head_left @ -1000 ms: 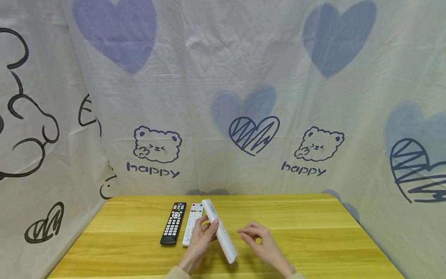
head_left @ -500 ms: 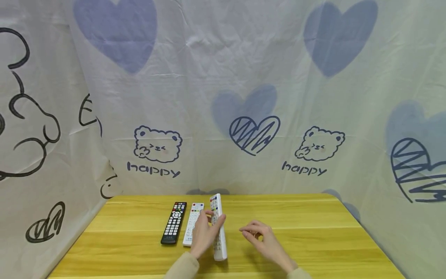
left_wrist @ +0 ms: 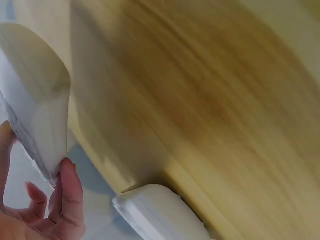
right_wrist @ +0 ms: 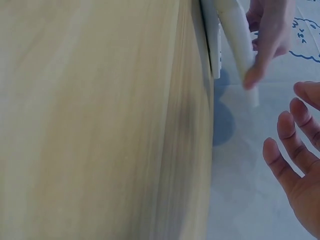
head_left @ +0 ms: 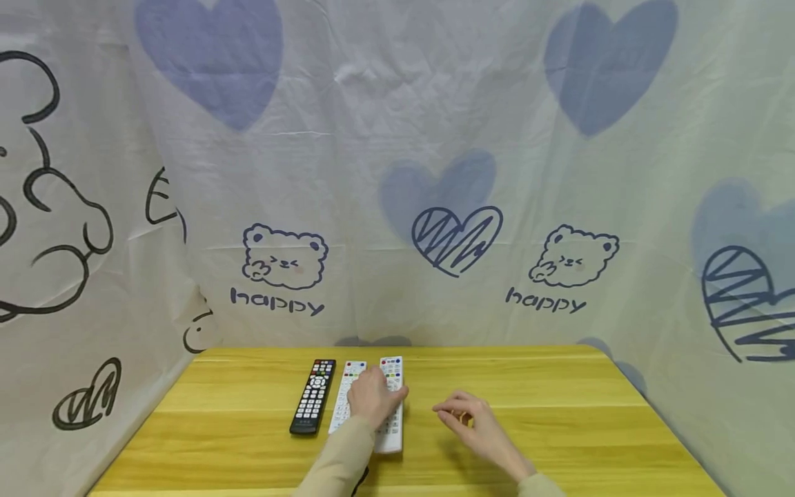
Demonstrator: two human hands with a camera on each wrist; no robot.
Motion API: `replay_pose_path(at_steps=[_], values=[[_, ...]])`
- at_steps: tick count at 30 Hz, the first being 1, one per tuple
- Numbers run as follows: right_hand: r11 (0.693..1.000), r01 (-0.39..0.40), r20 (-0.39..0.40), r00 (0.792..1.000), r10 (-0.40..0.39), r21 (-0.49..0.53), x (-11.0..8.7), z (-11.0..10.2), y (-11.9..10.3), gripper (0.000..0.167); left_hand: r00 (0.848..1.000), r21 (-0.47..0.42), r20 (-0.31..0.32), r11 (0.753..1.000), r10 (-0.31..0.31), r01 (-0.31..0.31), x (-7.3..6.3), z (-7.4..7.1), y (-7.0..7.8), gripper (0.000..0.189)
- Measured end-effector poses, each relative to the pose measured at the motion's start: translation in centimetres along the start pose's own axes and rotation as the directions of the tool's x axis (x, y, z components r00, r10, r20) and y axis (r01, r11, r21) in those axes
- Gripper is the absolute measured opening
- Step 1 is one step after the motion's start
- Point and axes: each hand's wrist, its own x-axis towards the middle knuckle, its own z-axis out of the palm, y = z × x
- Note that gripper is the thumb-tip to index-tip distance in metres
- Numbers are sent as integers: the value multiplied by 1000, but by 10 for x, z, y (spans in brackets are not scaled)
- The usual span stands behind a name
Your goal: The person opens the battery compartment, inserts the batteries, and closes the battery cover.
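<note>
My left hand (head_left: 370, 398) grips a white remote control (head_left: 393, 431) by its sides, thumb on the right edge. Its colored top buttons face up in the head view. In the right wrist view, this white remote (right_wrist: 235, 37) is tilted and apart from the table. Close to its left lies a second white remote (head_left: 342, 406), partly hidden behind the left hand and sleeve. Farther left is a black remote (head_left: 313, 399) with white buttons. My right hand (head_left: 477, 426) hovers to the right, fingers loosely curled, holding nothing.
The yellow wood-grain table (head_left: 559, 386) carries the remotes. A pale curtain (head_left: 373, 103) printed with hearts and bears hangs behind and beside it. A short black cord (head_left: 360, 481) shows below the left sleeve.
My left hand has turned the white remote from its plain back to its button side, and brought it lower and left, beside the second white remote. The right hand has barely moved.
</note>
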Motion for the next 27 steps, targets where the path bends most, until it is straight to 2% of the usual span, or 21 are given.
replay_pose_path(at_steps=[6,12,18,27], values=[[999,-39,30,999,39,-5,-1,-2,2,15,998,119,41,992,-41,36,9,14,-2,50],[998,-55,40,998,55,-4,-1,-3,4,15,998,206,34,978,-54,46,11,26,-2,55],[998,-60,48,997,61,-16,-4,-5,5,16,997,226,-5,971,-76,75,9,32,2,59],[999,-29,48,998,31,-37,-5,-7,7,15,997,210,-76,977,-25,41,8,34,1,66]])
